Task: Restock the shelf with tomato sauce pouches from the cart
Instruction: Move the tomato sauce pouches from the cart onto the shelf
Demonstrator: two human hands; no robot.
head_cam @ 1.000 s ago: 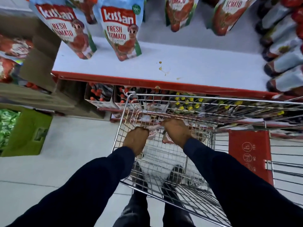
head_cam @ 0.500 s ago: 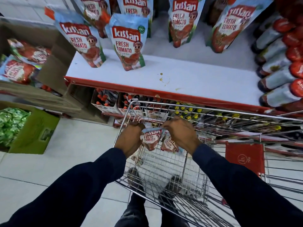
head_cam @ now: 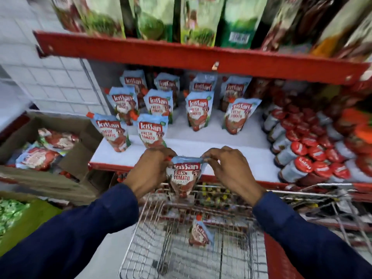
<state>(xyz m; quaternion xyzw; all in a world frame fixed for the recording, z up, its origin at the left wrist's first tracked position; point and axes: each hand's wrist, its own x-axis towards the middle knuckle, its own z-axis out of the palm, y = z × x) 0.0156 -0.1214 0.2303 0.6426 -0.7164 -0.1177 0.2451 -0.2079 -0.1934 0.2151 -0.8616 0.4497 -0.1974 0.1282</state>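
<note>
Pinching one pouch [head_cam: 184, 178] by its top corners, left grip [head_cam: 150, 170] and right grip [head_cam: 229, 170]; below them, cart [head_cam: 161, 248] containing another pouch [head_cam: 200, 234].

Upper shelf packets [head_cam: 201, 19]: motion-blurred, tops cut by the frame edge; print unreadable.
Held pouch [head_cam: 184, 178]: upper corners covered by fingers [head_cam: 161, 156]; small print under "FRESH TOMATO" illegible.
Pouch in cart [head_cam: 199, 232]: blurred, label unclear.
Jars [head_cam: 314, 150]: right side smeared; cap lettering mostly unreadable.
Cardboard box [head_cam: 46, 150]: left part cut off.
</note>
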